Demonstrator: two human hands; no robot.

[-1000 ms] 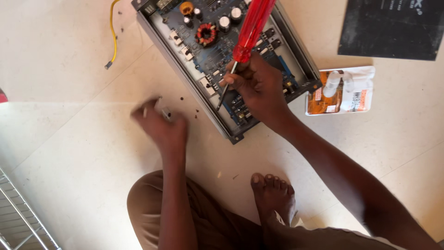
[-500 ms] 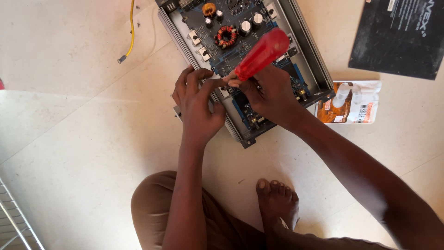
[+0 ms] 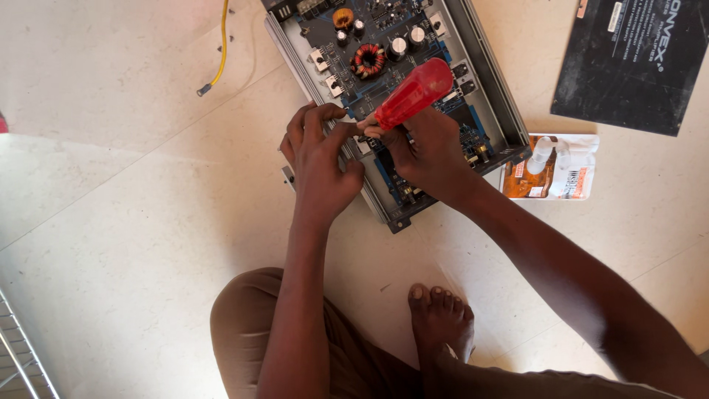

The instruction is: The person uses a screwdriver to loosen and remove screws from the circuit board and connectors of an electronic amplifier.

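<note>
An opened electronic unit with a blue circuit board (image 3: 384, 44) in a grey metal case (image 3: 496, 89) lies on the pale floor. My right hand (image 3: 428, 151) grips a red-handled screwdriver (image 3: 412, 92), its handle slanting up to the right and its tip hidden between my hands. My left hand (image 3: 317, 162) rests at the case's left edge, fingers curled in toward the screwdriver tip; whether it pinches anything is hidden. Both hands touch over the board's near-left part.
A yellow wire (image 3: 220, 52) lies at the upper left. An orange and white blister pack (image 3: 550, 168) sits right of the case, a black flat panel (image 3: 631, 59) at the upper right. A wire rack (image 3: 22, 355) is at the bottom left. My knee and bare foot (image 3: 442, 318) are below.
My left hand has risen from the floor to the case edge and joined the right hand at the screwdriver tip. The screwdriver handle has tilted lower to the right.
</note>
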